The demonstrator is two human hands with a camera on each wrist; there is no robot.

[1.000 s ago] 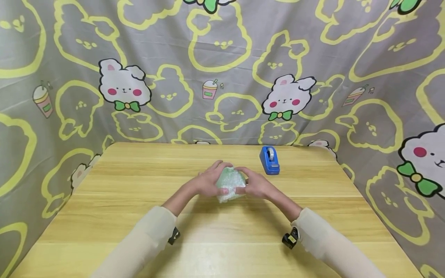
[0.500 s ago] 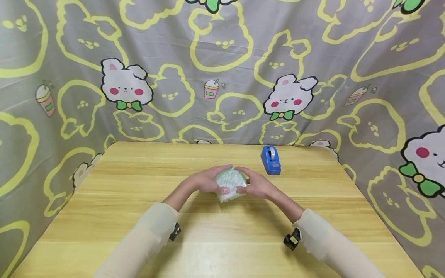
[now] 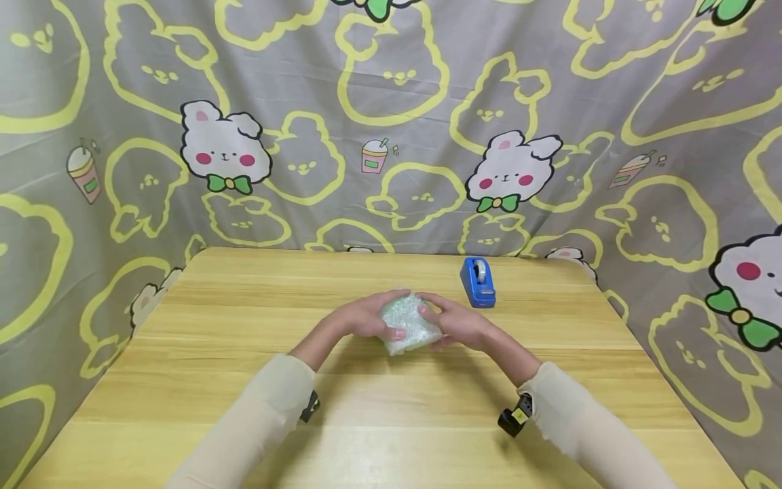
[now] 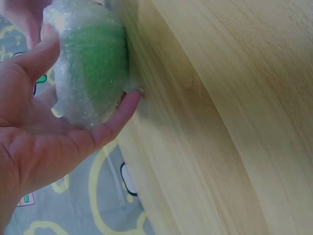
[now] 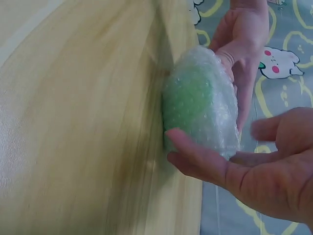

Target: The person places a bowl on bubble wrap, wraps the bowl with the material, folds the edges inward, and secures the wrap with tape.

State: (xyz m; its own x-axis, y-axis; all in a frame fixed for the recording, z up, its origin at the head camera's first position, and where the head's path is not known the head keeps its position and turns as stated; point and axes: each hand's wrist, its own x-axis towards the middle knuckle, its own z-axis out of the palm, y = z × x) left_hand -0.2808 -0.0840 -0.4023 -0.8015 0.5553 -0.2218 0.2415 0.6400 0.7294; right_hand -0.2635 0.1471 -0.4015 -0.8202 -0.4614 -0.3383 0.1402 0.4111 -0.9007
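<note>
A green thing bundled in clear bubble wrap (image 3: 408, 326) sits mid-table between both hands; the wrap hides what it is. My left hand (image 3: 363, 318) grips its left side, thumb on the near face and fingers round the far side. In the left wrist view, that thumb (image 4: 44, 51) presses the wrap while a finger stretches along the lower edge by the tabletop. On the other side, my right hand (image 3: 466, 324) touches the bundle with extended fingers. Its thumb (image 5: 266, 129) stands away from the wrap in the right wrist view, slightly blurred.
Behind the right hand, a blue tape dispenser (image 3: 478, 284) with a clear roll stands on the wooden table (image 3: 256, 305). A grey curtain (image 3: 421, 88) with cartoon rabbits surrounds the table's back and sides. Each wrist carries a small black camera (image 3: 513, 418).
My right thumb has left the near face of the bundle and moved up and away, and the right hand has shifted slightly right. The left hand keeps its grip, its fingers lying lower than before.
</note>
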